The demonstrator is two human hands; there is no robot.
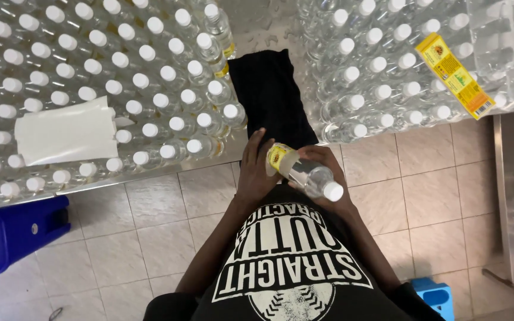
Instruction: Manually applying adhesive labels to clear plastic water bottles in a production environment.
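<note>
Centrally, a clear plastic bottle [312, 177] with a white cap is held tilted in front of the torso, cap pointing toward 4 o'clock. The left hand [256, 172] is closed over the bottle's base end at 9 o'clock of the bottle, its fingers pressed on a yellow label [279, 157] that is partly wrapped round the body. The right hand [327, 172] is cupped under and behind the bottle, grasping its middle and neck from 3 o'clock.

At 12 o'clock of the hands, a black cloth [270, 95] is laid across the gap between two masses of bottles. At 10 o'clock, a large group of capped clear bottles [120, 83] is set upright on a table; some at its right edge carry yellow labels. A white folded sheet [65, 135] is rested on top of these caps at 9 o'clock. At 2 o'clock, a second group of shrink-wrapped bottles [382, 71] is stacked, with a loose rectangular yellow label strip [454, 74], printed in red and green, lying diagonally on the wrap.

A blue container [13, 235] is seen on the tiled floor [150, 238] at 8 o'clock, and a smaller light-blue object [435, 294] at 5 o'clock
</note>
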